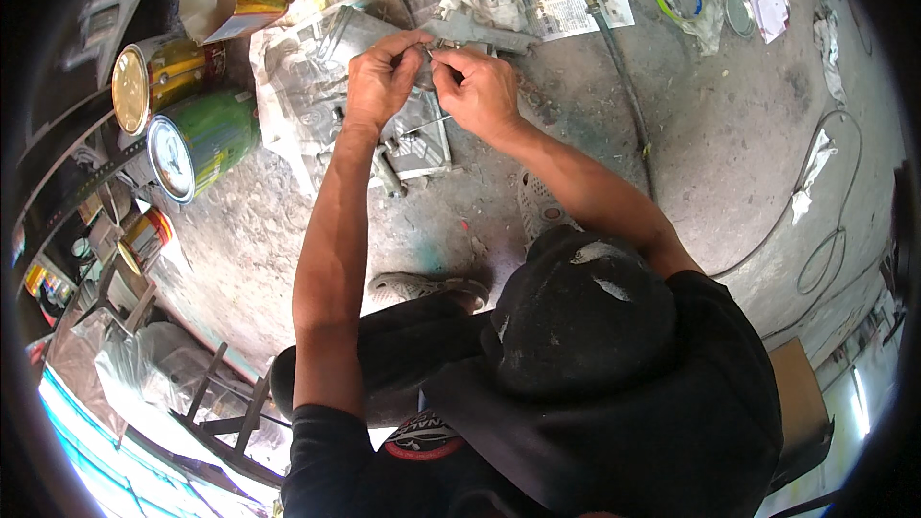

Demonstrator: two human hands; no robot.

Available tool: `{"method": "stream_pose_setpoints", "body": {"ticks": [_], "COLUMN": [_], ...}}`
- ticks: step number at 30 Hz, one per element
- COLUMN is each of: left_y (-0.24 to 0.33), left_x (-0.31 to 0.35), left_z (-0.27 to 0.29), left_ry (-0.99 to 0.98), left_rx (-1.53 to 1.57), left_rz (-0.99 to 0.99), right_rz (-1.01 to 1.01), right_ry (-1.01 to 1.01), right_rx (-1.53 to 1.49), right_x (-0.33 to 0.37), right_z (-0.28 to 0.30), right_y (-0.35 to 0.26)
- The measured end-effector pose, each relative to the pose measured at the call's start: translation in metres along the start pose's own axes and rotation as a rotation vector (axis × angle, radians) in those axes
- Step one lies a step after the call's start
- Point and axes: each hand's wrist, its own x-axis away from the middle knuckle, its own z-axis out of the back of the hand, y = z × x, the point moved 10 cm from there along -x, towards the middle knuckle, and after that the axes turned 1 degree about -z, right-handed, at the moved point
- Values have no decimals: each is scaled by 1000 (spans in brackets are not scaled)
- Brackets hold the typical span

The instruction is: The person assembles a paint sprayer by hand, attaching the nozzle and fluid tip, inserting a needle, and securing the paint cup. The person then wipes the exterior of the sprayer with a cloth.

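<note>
Working a piece this small calls for fingertip control, and by that measure the grip looks well chosen. A small metal piece (429, 51) is held over the far part of the newspaper (275, 72), between the left hand (377, 86) and the right hand (477, 91). On the left, it is pinched between thumb and forefinger; on the right, thumb and forefinger are brought in against its other side, but whether a second part is gripped there cannot be told, since most of the piece is covered by the fingers.

For good results, the piece should be steadied by one hand while only light, straight pressure is applied by the other; if a thread is present, any turning should be kept in line so that nothing is crossed or bent. The hands are best kept low and above the newspaper, where a dropped part could be caught and found easily. Care is owed to the thin metal rod (424, 126) and the metal cylindrical fitting (389, 174) lying on the near part of the newspaper, as they could be knocked by a wrist. The ribbed hose (624, 67), to the right of the newspaper, should be left undisturbed.
</note>
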Motion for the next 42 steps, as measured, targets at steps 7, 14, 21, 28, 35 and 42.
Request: {"method": "stream_pose_setpoints", "body": {"ticks": [7, 14, 21, 28, 35, 42], "left_y": [-4, -3, -14, -16, -10, -6], "left_x": [1, 3, 2, 3, 4, 5], "left_z": [1, 2, 0, -2, 0, 0], "left_ry": [-6, 22, -29, -12, -7, 7], "left_rx": [-8, -36, 9, 18, 9, 5], "left_rz": [58, 35, 120, 125, 135, 98], "right_rz": [-22, -62, -157, -255, -196, -246], "right_ry": [-3, 51, 27, -28, 12, -10], "right_rx": [12, -12, -86, -63, -46, -76], "right_x": [1, -1, 6, 9, 8, 7], "right_z": [-4, 2, -2, -12, -12, -15], "right_y": [0, 9, 8, 16, 12, 13]}}
